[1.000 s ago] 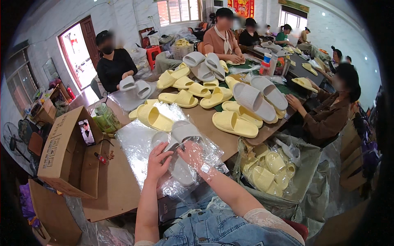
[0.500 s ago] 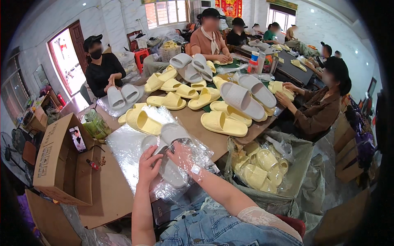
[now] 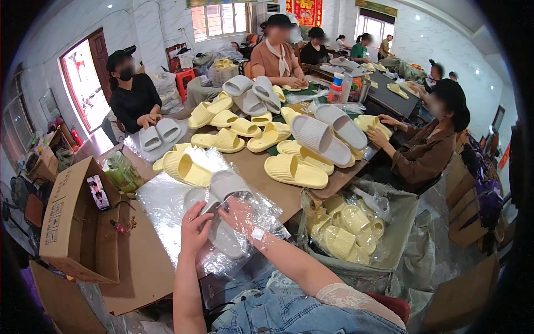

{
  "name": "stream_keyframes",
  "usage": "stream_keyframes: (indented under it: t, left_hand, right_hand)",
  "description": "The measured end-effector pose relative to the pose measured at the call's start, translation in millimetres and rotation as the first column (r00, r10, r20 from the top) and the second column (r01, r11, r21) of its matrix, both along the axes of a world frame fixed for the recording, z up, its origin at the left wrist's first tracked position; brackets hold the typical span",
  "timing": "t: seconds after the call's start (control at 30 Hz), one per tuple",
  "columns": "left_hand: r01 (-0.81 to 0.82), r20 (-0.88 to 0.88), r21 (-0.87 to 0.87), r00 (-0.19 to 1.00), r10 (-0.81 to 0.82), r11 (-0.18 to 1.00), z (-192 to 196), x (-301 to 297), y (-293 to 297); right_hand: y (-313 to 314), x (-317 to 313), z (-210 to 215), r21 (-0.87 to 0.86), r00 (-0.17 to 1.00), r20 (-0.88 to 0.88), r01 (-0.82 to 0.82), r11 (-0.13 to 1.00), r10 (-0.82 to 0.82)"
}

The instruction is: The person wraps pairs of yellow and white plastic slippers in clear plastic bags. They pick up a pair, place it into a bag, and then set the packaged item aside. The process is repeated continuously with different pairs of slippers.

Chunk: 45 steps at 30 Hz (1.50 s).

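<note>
A pair of grey slippers lies in front of me, one slipper (image 3: 227, 182) pointing away and the other (image 3: 228, 240) nearer me, under a shiny clear plastic bag (image 3: 266, 207). My left hand (image 3: 194, 227) rests at the left edge of the pair, its fingers apart and touching the slipper and film. Between the two slippers my right hand (image 3: 238, 214) grips a slipper, with plastic over the hand and wrist; its fingertips are partly hidden. A small white square (image 3: 257, 233) shows on the plastic over my right forearm. Beneath lies a stack of clear bags (image 3: 158, 203).
Yellow slippers (image 3: 296, 171) and grey ones (image 3: 321, 136) are heaped across the brown table (image 3: 146, 261). An open cardboard box (image 3: 69, 217) with a phone stands left. Bagged yellow slippers fill a lined bin (image 3: 392, 253) at right. Co-workers sit around the tables.
The view has shifted slightly, so the scene sits a little left. My hands stay at the grey slippers with hardly any movement. At left, a co-worker's hands have moved down to grey slippers.
</note>
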<state>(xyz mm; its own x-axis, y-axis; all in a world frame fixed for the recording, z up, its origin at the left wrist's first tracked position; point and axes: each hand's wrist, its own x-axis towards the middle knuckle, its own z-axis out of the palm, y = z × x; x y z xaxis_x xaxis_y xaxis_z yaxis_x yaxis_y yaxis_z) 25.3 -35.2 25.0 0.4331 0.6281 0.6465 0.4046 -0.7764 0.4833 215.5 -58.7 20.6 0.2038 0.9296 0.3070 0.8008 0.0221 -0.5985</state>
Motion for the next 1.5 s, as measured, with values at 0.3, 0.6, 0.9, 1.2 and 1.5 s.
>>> stream_keyframes:
  t: [0.3,0.6,0.9,1.2,1.5]
  left_hand:
    - [0.008,0.007,-0.012,1.000,-0.008,1.000,1.9,0.4,-0.5]
    - [-0.003,0.020,0.009,1.000,0.003,1.000,-6.8,-4.3,4.0]
    - [-0.020,0.017,0.004,1.000,0.020,1.000,0.3,-2.6,-1.3]
    - [-0.008,0.027,0.025,1.000,0.007,1.000,-0.5,-4.2,2.2]
    - [-0.003,0.023,0.034,1.000,0.003,0.999,-1.0,-4.5,1.6]
  right_hand:
    - [-3.6,-1.0,2.1,0.048,0.999,0.010,0.048,0.998,-0.048]
    - [-1.4,-4.9,6.8,-0.061,0.997,0.014,0.073,0.995,-0.073]
    - [3.4,-1.7,-6.7,-0.073,1.000,-0.010,0.020,0.997,-0.021]
    - [2.1,-2.9,-4.5,-0.017,1.000,0.004,0.015,1.000,-0.015]
    - [-22.6,7.5,-32.3,0.125,0.971,0.140,-0.213,0.969,0.195]
